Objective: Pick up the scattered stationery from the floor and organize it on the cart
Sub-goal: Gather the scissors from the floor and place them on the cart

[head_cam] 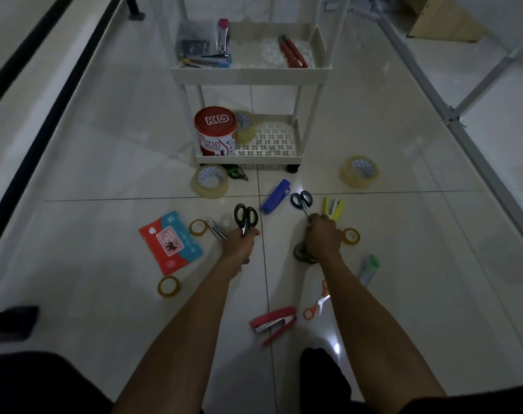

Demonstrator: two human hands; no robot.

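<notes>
My left hand point(239, 245) is closed around the blades of black-handled scissors point(246, 218), handles pointing away from me. My right hand point(323, 237) grips the blade end of blue-handled scissors point(301, 200) on the floor. A blue stapler point(275, 196) lies between the two pairs. A yellow staple remover point(334, 208) lies just right of my right hand, and a dark tape roll point(302, 254) is partly hidden under it. The white cart point(251, 74) stands ahead with staplers and red pens on its upper shelf.
Large clear tape rolls point(210, 181) point(359, 171), small yellow tape rolls point(168, 285) point(351, 236), a red stapler point(273, 322), orange scissors point(315, 303), a red-blue packet point(170, 242) and a green-capped tube point(369, 268) lie on the tiles. A red-lidded tub point(215, 131) sits on the cart's bottom shelf.
</notes>
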